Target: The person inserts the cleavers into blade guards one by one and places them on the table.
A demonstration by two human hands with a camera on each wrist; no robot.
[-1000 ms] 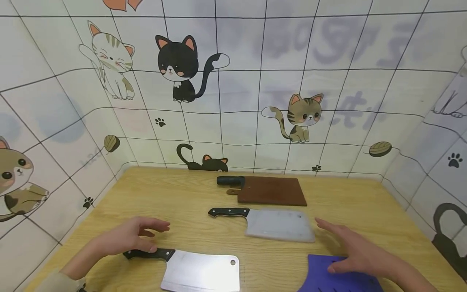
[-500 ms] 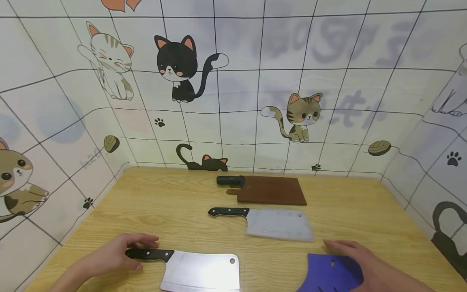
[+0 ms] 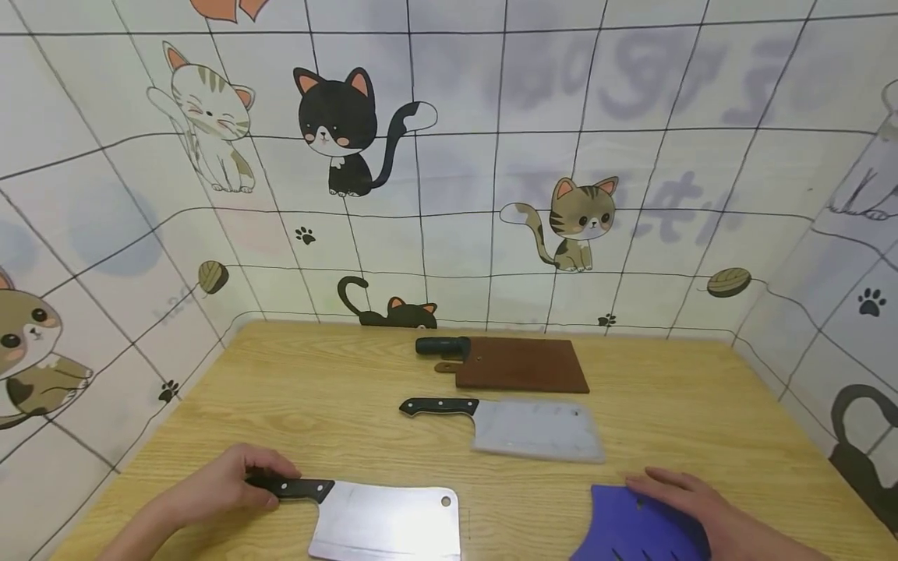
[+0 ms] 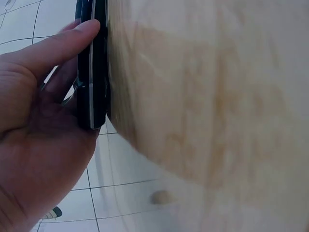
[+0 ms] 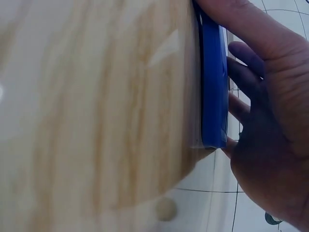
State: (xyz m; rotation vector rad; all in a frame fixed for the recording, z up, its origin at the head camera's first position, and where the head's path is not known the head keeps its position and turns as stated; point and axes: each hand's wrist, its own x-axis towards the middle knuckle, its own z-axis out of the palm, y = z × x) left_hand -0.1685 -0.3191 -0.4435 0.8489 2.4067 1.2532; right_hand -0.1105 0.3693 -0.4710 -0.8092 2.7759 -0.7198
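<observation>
In the head view, my left hand [image 3: 217, 485] grips the black riveted handle of a metal cleaver [image 3: 386, 518] lying at the front left. The left wrist view shows the thumb laid along the black handle [image 4: 91, 72], with fingers on its far side. At the front right lies a flat blue plastic piece [image 3: 617, 518] with slots and a small hole. My right hand [image 3: 701, 506] holds it at the right end, fingers over its far edge. From the right wrist, its thick blue edge [image 5: 214, 87] shows between thumb and fingers.
Behind them on the wood-patterned table [image 3: 337, 382] lies a second cleaver with a black handle [image 3: 438, 407] and a whitish blade-shaped part [image 3: 536, 430]. Farther back is a brown flat board [image 3: 522, 365] with a dark handle [image 3: 438, 347] beside it. Cat-patterned walls [image 3: 463, 171] enclose the table.
My left hand has come down onto the cleaver handle and closed round it. My right hand has lowered and drawn back to the right end of the blue piece, now holding it.
</observation>
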